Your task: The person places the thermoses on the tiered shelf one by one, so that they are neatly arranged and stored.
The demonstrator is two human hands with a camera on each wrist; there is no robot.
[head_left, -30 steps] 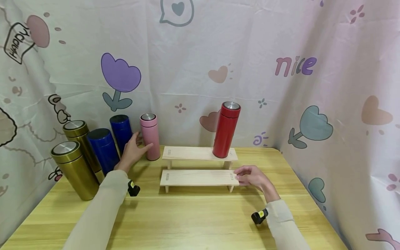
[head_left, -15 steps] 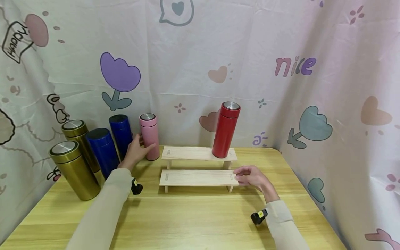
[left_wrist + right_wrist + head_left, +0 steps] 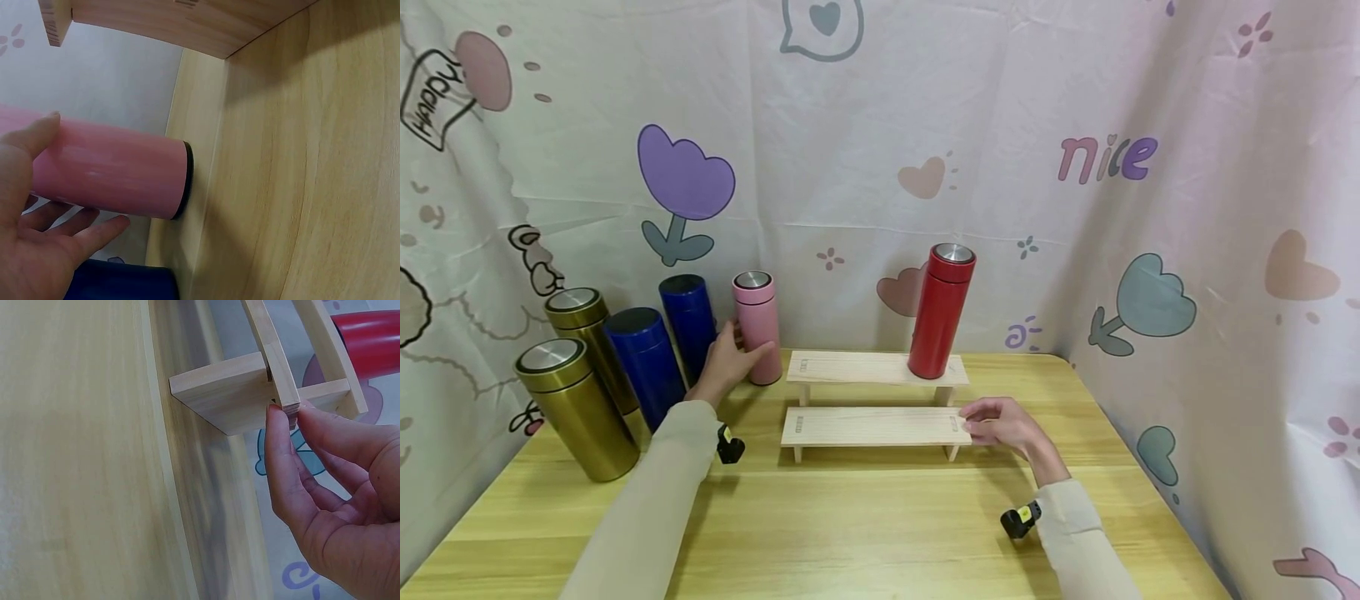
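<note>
My left hand (image 3: 726,368) is around the lower body of a pink thermos bottle (image 3: 756,310), which stands upright left of the shelf. In the left wrist view, the thumb lies along one side of the pink bottle (image 3: 119,165) and the fingers bend under the other. Thumb and fingers of my right hand (image 3: 1006,427) pinch the right end of the low wooden shelf's front tier (image 3: 872,427). The right wrist view shows that pinch on the board's edge (image 3: 284,387) close up. A red thermos bottle (image 3: 942,321) stands on the right of the back tier (image 3: 850,367).
Two blue bottles (image 3: 643,358) and two gold bottles (image 3: 580,417) stand close together at the left of the wooden table (image 3: 865,533), near my left forearm. A patterned curtain (image 3: 850,108) hangs behind the table and along its sides.
My left hand has moved slightly right and closed in on the pink bottle, its thumb now across the front. My right hand keeps its pinch on the shelf.
</note>
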